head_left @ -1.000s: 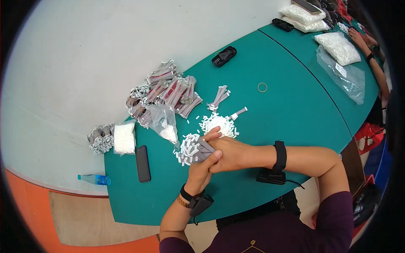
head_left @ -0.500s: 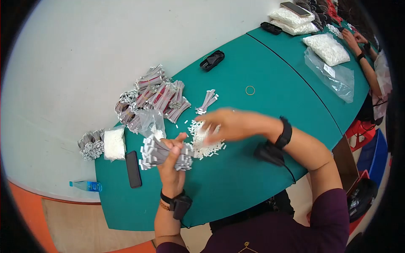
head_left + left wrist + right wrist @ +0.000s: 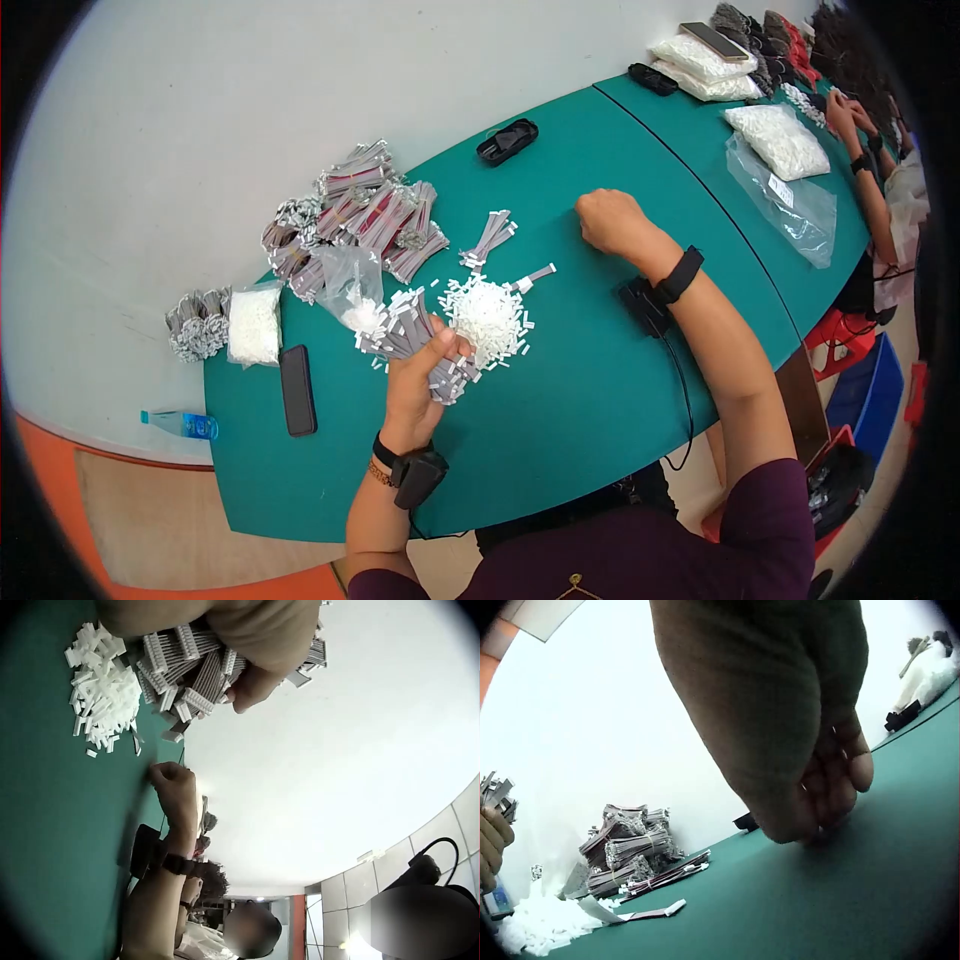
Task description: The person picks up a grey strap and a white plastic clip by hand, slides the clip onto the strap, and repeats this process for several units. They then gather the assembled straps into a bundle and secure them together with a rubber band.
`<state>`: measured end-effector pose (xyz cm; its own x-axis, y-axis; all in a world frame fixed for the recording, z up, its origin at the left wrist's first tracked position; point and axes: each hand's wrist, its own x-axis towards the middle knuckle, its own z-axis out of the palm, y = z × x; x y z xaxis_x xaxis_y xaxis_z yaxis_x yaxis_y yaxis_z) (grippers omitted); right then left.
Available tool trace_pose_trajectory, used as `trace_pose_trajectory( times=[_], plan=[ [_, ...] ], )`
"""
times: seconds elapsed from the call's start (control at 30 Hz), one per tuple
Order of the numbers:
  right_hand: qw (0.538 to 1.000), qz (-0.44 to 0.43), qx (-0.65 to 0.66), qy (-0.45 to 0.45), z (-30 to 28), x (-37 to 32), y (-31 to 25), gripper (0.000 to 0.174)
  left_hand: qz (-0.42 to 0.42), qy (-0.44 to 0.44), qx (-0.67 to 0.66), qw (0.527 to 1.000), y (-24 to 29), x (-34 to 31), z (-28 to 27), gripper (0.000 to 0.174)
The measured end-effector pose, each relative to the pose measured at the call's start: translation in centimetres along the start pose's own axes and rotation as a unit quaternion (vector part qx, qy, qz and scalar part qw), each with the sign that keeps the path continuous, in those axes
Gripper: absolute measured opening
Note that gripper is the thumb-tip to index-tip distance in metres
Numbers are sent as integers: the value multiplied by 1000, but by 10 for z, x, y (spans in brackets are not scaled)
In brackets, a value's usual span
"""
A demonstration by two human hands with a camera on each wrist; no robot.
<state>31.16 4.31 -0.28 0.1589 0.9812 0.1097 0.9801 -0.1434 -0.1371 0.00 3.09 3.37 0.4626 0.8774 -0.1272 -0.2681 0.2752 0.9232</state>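
Observation:
My left hand (image 3: 418, 375) grips a thick bundle of short grey ribbon cables with white connectors (image 3: 408, 325), its thumb across them; the left wrist view shows the cables (image 3: 199, 671) fanned out under the fingers. At the table's middle, my right hand (image 3: 612, 220) is lowered with fingers curled down at the green surface, also seen in the right wrist view (image 3: 780, 735). Whether it holds anything is hidden. A heap of loose white connectors (image 3: 487, 320) lies right of the bundle. One cable (image 3: 538, 276) and a small cable bunch (image 3: 490, 238) lie beside the heap.
Tied cable bundles (image 3: 375, 210) are piled at the table's far edge, near an open clear bag (image 3: 350, 285). Leftward are a white-filled bag (image 3: 255, 323), a phone (image 3: 297, 390) and a bottle (image 3: 182, 424). A black case (image 3: 508, 142) lies farther back; another person's hands (image 3: 848, 115) work far right.
My right hand has left the bundle, passed over the white heap and come down where a thin rubber ring lay; the ring is out of sight. My left hand keeps the bundle, now tilted differently.

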Motion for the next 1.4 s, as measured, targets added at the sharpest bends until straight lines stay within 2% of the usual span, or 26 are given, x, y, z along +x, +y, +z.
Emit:
trace_pose_trajectory(
  times=[0.07,0.17,0.23,0.33,0.43,0.57,0.67,0.77,0.87,0.97,1.07,1.17,1.27,1.37,1.4],
  plan=[
    [1000,-5,19,-16,-12,-3,-5,11,-4,8,0,1000,2,0,0,13],
    [972,-58,227,-18,-37,-9,-25,13,-5,23,8,1000,1,1,-5,15],
    [872,-161,459,-53,-46,-16,-46,10,11,16,6,1000,0,2,-6,16],
    [731,-213,626,-171,-58,-34,-80,4,20,-5,-1,1000,3,1,1,16],
    [683,-200,658,-247,-54,-43,-98,5,5,-36,2,999,6,-5,7,17],
    [668,-197,680,-229,-45,-47,-109,3,-11,-66,29,997,2,-4,5,18],
    [674,-188,681,-215,-46,-48,-111,4,-33,-63,34,997,3,-6,6,15],
    [747,-205,608,-174,-45,-45,-104,6,-25,-45,27,998,5,-7,5,14],
    [776,-179,569,-205,-53,-46,-100,6,-5,-19,10,1000,6,-5,-1,13],
    [778,-205,577,-140,-43,-49,-108,5,-13,-28,6,1000,9,-5,2,11],
    [781,-187,576,-153,-53,-54,-115,6,-28,-54,9,998,8,-6,6,13],
    [756,-178,609,-162,-50,-56,-118,6,-40,-59,2,997,5,-5,2,15],
    [810,-198,542,-105,-57,-60,-121,3,-61,-64,-7,996,1,-4,-1,15],
    [813,-193,538,-112,-50,-61,-122,5,-64,-75,7,995,4,-5,3,14],
    [835,-215,501,-74,-50,-60,-122,5,-61,-78,15,995,6,-6,4,13]
  ],
)
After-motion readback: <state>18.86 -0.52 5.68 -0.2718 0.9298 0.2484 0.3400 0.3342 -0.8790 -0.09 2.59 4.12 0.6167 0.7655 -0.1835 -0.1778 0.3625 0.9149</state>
